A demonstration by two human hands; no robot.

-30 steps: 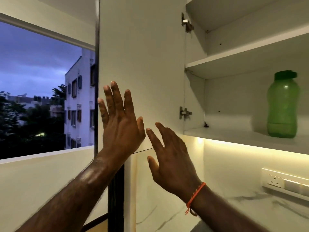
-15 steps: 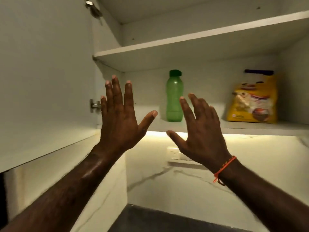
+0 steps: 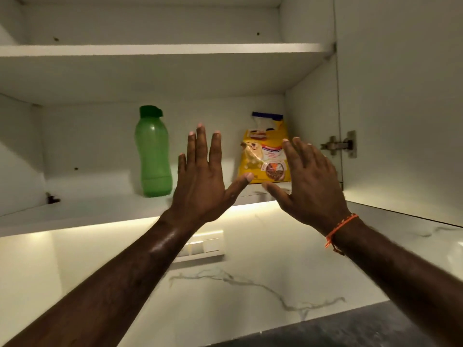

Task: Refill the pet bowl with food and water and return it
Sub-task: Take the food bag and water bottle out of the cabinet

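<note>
compared with half a second ago, the view has swung right: the open left door and its hinge are gone from sight, and the right door point(image 3: 400, 108) with its metal hinge point(image 3: 342, 145) now shows. the green bottle point(image 3: 153, 152), earlier near the middle between the hands, now sits left of both hands. the yellow bag of pet food point(image 3: 265, 156), earlier off to the right and clear of the hands, now stands between them, its right side partly covered by the right hand point(image 3: 310, 186).

the left hand point(image 3: 204, 180) is raised in front of the lower shelf point(image 3: 100, 209), palm away, fingers spread wide and straight, thumb angled out toward the bag's bottom left corner; it holds nothing. the right hand is also spread wide and empty, fingers leaning left over the bag's edge, thumb pointing left just under the bag. whether either hand touches the bag cannot be told. an orange thread band point(image 3: 338, 230) circles the right wrist.

the bag stands upright at the right end of the lower shelf, close to the cupboard's right wall. it is yellow with a blue strip at the folded top, a dog picture on the left of its face and a bowl of brown kibble lower right. the bottle stands upright, well apart from it, with a dark green cap. the upper shelf point(image 3: 162, 50) shows nothing on it. a lit strip glows under the cupboard above a marbled wall with a switch plate point(image 3: 203, 246).
</note>
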